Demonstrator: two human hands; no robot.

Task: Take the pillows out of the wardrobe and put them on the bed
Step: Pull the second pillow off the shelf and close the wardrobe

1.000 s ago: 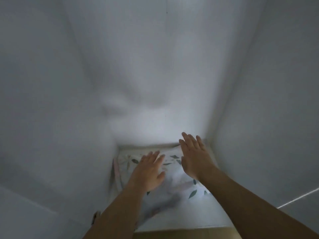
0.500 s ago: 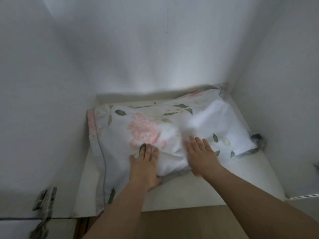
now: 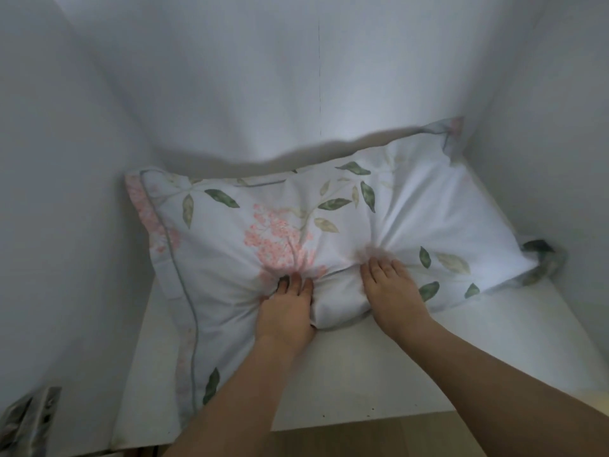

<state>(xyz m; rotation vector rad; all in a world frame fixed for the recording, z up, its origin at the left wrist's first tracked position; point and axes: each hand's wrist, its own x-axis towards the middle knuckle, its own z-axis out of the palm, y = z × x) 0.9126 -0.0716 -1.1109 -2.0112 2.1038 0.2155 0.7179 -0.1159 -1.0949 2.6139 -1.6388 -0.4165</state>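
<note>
Pillow [image 3: 329,225] bunched under left hand [image 3: 286,311], right hand [image 3: 393,291].

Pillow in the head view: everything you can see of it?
The pillow is soft and white, in a cloth case printed with pink blossoms and green leaves, with a flat piped border. It lies on the white wardrobe shelf, its far edge against the back wall, its left corner drooping over the front lip. The left hand and right hand bunch its near edge, their fingers sunk in the creased fabric.
</note>
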